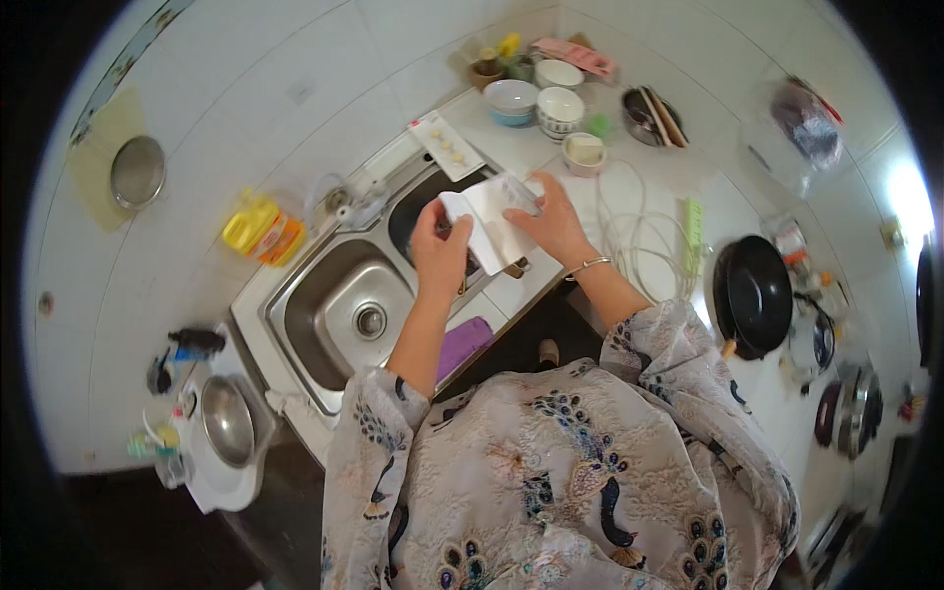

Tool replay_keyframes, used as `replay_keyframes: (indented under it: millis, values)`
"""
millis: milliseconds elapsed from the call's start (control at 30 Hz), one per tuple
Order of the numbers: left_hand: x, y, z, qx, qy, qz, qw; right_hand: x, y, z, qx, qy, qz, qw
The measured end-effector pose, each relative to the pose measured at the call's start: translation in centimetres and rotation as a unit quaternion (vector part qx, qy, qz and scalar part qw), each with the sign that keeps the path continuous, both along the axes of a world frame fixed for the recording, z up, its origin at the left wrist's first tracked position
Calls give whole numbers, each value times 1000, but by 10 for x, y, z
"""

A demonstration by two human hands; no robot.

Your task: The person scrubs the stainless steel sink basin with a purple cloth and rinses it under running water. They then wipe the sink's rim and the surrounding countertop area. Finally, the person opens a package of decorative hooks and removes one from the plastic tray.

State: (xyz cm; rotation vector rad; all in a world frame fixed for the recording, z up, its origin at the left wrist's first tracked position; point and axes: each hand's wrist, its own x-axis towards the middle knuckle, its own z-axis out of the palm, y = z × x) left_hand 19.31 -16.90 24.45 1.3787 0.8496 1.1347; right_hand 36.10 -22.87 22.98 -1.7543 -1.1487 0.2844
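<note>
My left hand [440,251] grips the left edge of a white, box-like folded piece [479,222], its thumb on the near face. On the other side my right hand [554,220] holds the same piece, fingers closed on its edge. A pale beige inner face shows between its white panels; whether it is paper, card or plastic I cannot tell. Both hands are above the right basin of the steel sink [288,313] and the counter edge beside it. Just beyond them lies a white rectangular tray [472,163] with several small pale pieces.
A purple cloth [464,344] hangs at the sink's front edge. Behind the sink stands a yellow jug [264,232]. Several bowls [560,110] are in the far corner. A white cable [629,231], a green power strip [693,236] and a black wok [759,295] lie to the right.
</note>
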Motion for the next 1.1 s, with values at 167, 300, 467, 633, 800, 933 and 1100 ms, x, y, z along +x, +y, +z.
replay_keyframes:
  millis: [167, 300, 467, 633, 800, 933, 1100]
  values:
    - [17, 20, -18, -100, -29, 35, 994, 19, -5, 7, 119, -345, 248, 897]
    - [37, 23, -12, -110, -58, 24, 992, 19, -36, 27, 77, -351, 282, 890]
    - [77, 19, 6, -167, -95, -1, 981, 56, -12, 4, 126, -330, 169, 920]
    - [86, 14, 34, -107, -30, -40, 993, 100, -10, 23, 1, -2, 217, 976]
    - [84, 20, 24, -48, -8, -112, 993, 117, -5, 17, 55, 345, 265, 899]
    - [85, 11, 26, -122, -98, -158, 975, 102, -7, 16, 65, 337, 235, 910]
    - [94, 2, 11, -124, -137, -52, 982, 71, 4, 7, 99, 319, 131, 933]
